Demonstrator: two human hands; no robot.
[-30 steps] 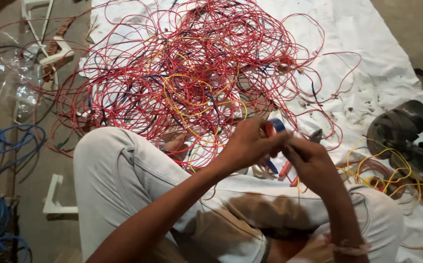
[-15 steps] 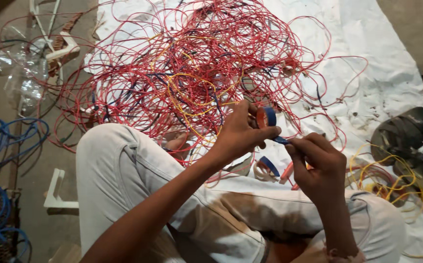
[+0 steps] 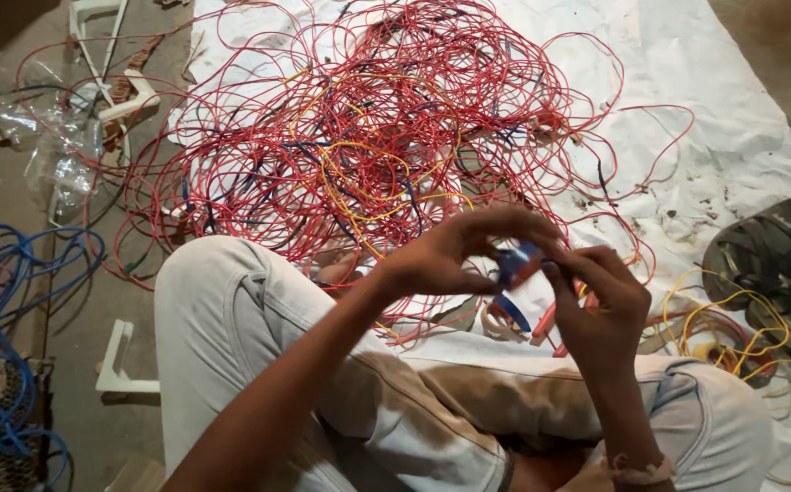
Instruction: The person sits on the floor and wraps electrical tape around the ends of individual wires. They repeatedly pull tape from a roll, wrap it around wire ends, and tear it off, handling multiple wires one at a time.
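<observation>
Tape roll (image 3: 518,264), small and blue with a reddish-orange patch, sits right between both hands, above the person's lap and just in front of the big wire pile. Fingers of the left hand (image 3: 450,255) are curled narrow around its left side, thumb underneath and the long fingers arched over the top, while the right hand (image 3: 600,301) pinches it from the other side with thumb and forefinger close together. It's blurry there, so I can't tell whether a strip is being peeled off or it's just being gripped. Just under the hands, on the white sheet (image 3: 733,109), lies a pair of pliers (image 3: 541,321) with red-orange handles, next to a small coil of pale wire (image 3: 494,321). Both forearms come up from the bottom of the view across the person's crossed legs in light trousers (image 3: 259,319), which have brownish stains over the thigh. Beyond the hands spreads a huge tangle of red wire (image 3: 386,128), with yellow and dark blue strands mixed in. To the right there's a loose bunch of yellow wire (image 3: 733,337) beside a dark sandal (image 3: 765,251). Off the sheet on the left, blue cable (image 3: 4,301) loops over the bare floor, near clear plastic wrap (image 3: 54,146) and white plastic pieces (image 3: 122,91).
</observation>
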